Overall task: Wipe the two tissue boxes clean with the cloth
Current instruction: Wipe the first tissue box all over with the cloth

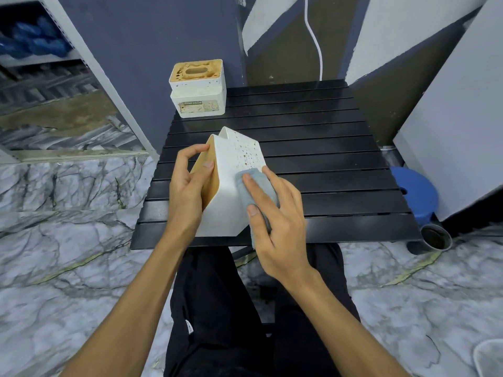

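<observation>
1. Small black slatted table (326, 148) on a marble-pattern floor (68, 240), with a blue stool (416, 191) to the right by the wall.
2. Held tissue box (231, 180): white, wood-coloured panel facing left, over the near-left part of the table. It was tilted, long axis running from the person up and away. Couldn't tell if its lower corner touched the table.
3. Left hand (187, 191) gripped the box on its left side, fingers curled over the wood-coloured edge, steadying it.
4. Right hand (277, 224) held the grey-blue cloth (258, 191) wrapped under its fingers and pressed it flat on the box's right face, low on that face.
5. Key relation: brown specks sat on that same face just above and beyond the cloth, toward the far upper end. The next stroke probably had to go up and away along the long axis, with the left hand bracing.
6. Second tissue box (197, 96): far-left corner of the table, upright, top and label badly stained, well apart from both hands, nearer the left. Looked untouched; task judged under halfway.
</observation>
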